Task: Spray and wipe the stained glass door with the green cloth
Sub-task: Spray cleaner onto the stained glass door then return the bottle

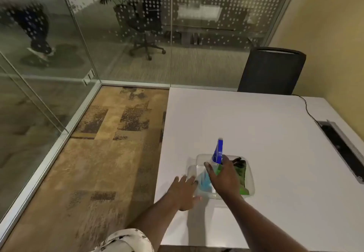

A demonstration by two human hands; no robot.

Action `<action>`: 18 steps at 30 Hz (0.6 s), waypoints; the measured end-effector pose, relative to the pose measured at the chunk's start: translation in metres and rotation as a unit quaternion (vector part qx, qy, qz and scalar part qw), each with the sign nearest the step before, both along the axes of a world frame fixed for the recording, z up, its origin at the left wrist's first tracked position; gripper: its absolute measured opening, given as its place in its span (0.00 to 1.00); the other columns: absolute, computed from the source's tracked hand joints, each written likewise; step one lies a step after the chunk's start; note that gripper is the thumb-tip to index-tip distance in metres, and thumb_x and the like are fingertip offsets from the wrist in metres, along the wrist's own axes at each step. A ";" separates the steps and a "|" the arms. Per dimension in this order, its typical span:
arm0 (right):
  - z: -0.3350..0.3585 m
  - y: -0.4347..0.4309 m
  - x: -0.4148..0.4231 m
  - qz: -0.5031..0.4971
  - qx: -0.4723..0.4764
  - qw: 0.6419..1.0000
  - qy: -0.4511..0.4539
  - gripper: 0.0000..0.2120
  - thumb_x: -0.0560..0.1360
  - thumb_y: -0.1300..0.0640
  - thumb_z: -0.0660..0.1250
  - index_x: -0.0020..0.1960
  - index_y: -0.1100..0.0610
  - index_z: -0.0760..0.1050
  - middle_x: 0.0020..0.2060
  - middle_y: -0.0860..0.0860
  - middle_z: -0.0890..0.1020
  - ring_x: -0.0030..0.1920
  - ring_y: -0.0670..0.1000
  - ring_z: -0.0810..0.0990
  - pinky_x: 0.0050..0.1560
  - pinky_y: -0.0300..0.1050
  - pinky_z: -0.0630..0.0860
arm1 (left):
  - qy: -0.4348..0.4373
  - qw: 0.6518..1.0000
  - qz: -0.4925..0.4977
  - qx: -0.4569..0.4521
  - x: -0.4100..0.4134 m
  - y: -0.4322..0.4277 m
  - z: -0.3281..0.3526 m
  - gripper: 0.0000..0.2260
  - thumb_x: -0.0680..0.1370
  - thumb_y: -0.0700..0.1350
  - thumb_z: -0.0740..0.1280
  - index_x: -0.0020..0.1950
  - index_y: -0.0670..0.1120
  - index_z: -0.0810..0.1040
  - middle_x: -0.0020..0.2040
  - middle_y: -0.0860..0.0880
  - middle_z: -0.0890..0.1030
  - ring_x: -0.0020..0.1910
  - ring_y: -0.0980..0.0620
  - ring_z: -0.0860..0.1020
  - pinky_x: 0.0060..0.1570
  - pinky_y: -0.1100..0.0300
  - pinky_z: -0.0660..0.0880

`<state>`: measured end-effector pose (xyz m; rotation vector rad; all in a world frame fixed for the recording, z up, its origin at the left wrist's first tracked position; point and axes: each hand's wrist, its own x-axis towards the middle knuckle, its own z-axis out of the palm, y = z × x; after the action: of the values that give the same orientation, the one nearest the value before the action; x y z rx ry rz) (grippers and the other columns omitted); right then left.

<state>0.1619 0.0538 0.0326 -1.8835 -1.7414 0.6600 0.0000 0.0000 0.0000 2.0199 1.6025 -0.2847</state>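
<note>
A spray bottle (217,153) with a blue trigger head and blue liquid stands in a clear plastic tray (250,174) on the white table. My right hand (223,174) is wrapped around the bottle's neck and body. The green cloth (241,172) lies folded in the tray just right of the bottle, partly hidden by my right hand. My left hand (182,191) hovers open, fingers spread, at the tray's left edge. The glass door (35,58) and glass walls stand to the left and ahead.
The white table (256,125) fills the right side, with a cable slot (342,147) near its right edge. A black chair (270,70) sits at its far end. Patterned carpet (110,143) lies between the table and the glass.
</note>
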 end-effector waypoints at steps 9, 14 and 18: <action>-0.001 0.030 -0.013 0.038 0.003 0.996 0.076 0.11 0.79 0.44 0.69 0.46 0.49 0.72 0.34 0.41 0.76 0.38 0.49 0.79 0.34 0.34 0.66 | 0.011 0.999 0.021 0.036 0.000 0.009 -0.002 0.27 0.83 0.64 0.55 0.78 0.52 0.63 0.80 0.48 0.64 0.78 0.42 0.64 0.77 0.39 0.59; 0.034 0.051 -0.025 0.072 0.066 0.990 0.098 0.08 0.80 0.47 0.68 0.46 0.49 0.72 0.35 0.41 0.77 0.37 0.41 0.77 0.36 0.31 0.67 | 0.024 0.999 0.022 0.027 -0.003 0.002 -0.005 0.29 0.83 0.64 0.52 0.81 0.51 0.58 0.83 0.46 0.58 0.80 0.39 0.59 0.77 0.38 0.56; 0.069 0.060 -0.046 0.064 0.096 0.984 0.133 0.10 0.77 0.47 0.68 0.42 0.48 0.70 0.31 0.42 0.77 0.34 0.39 0.76 0.33 0.28 0.64 | 0.017 0.997 0.069 0.032 -0.011 -0.005 0.003 0.33 0.83 0.64 0.52 0.83 0.48 0.53 0.83 0.45 0.57 0.80 0.41 0.58 0.79 0.41 0.54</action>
<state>0.1157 0.1135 0.1013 -1.4897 -1.6959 0.7261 -0.0108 -0.0053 0.0034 1.9484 1.7842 -0.2200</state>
